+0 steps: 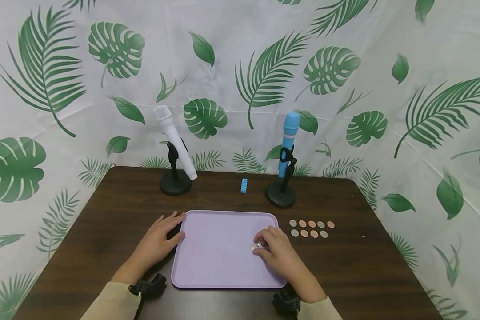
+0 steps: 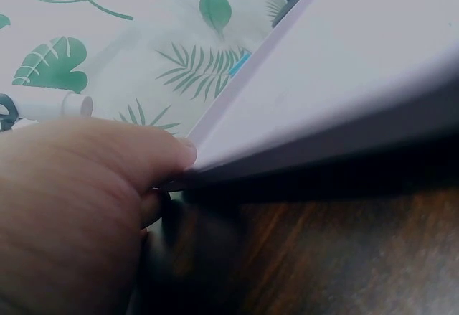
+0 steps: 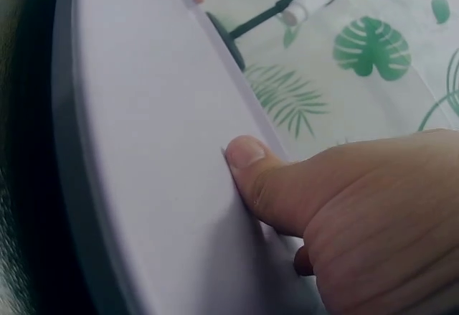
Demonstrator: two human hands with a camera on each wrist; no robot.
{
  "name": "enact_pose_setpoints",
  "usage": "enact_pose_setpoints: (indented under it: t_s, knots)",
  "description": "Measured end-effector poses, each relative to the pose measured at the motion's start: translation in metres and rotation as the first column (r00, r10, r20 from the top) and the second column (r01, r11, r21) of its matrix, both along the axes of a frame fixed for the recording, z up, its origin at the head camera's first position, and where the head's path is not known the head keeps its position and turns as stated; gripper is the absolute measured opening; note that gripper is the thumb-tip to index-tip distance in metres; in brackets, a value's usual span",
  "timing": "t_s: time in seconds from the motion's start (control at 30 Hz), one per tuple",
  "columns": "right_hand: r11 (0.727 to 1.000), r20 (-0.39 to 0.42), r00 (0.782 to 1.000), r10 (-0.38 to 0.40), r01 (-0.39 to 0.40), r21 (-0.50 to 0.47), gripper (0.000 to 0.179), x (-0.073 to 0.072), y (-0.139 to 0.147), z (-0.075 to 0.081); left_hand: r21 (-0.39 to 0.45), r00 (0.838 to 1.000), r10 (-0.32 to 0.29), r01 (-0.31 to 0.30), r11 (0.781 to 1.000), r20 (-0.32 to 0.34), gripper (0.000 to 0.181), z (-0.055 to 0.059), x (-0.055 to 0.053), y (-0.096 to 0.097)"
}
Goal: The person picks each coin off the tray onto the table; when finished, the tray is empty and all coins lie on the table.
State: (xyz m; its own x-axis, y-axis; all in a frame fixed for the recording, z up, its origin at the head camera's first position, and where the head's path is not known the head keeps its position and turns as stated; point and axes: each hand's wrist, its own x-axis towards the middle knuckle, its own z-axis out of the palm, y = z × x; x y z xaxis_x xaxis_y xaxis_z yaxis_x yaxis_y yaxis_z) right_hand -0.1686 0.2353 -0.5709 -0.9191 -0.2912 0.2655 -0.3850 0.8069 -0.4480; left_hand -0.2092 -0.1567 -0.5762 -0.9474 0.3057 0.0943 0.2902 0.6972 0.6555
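A lilac tray lies on the dark wooden table. My left hand rests at its left rim, fingers stretched toward the far corner and thumb touching the edge. Over the tray's right side, my right hand pinches a small, shiny, clear-looking piece between thumb and fingers. In the right wrist view the thumb hides that piece. Just right of the tray, several silver and copper coins lie flat in two rows.
Behind the tray stand a white microphone and a blue microphone, each on a black stand. A small blue studded block lies between them. A leaf-print cloth hangs beyond the table.
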Motion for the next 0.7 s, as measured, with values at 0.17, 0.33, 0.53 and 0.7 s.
enact_pose_setpoints:
  t_s: [0.17, 0.33, 0.53, 0.7]
  knots:
    - [0.999, -0.003, 1.0, 0.02, -0.02, 0.038, 0.024, 0.002, -0.002, -0.001, -0.014, 1.0, -0.006, 0.005, 1.0, -0.005, 0.064, -0.002, 0.001, -0.002]
    - [0.998, -0.011, 1.0, 0.012, -0.011, 0.064, 0.026, 0.004, -0.001, 0.002, -0.009, 1.0, -0.002, 0.002, 1.0, -0.003, 0.064, -0.002, 0.001, -0.002]
    - [0.991, 0.012, 1.0, -0.022, 0.021, 0.133, 0.023, 0.005, 0.001, 0.01, -0.008, 1.0, 0.005, -0.005, 1.0, 0.015, 0.066, 0.0, -0.001, -0.001]
    - [0.986, 0.072, 0.997, 0.0, -0.012, 0.164, 0.022, 0.005, 0.001, 0.012, -0.015, 1.0, 0.002, -0.002, 1.0, 0.007, 0.065, 0.0, -0.002, 0.0]
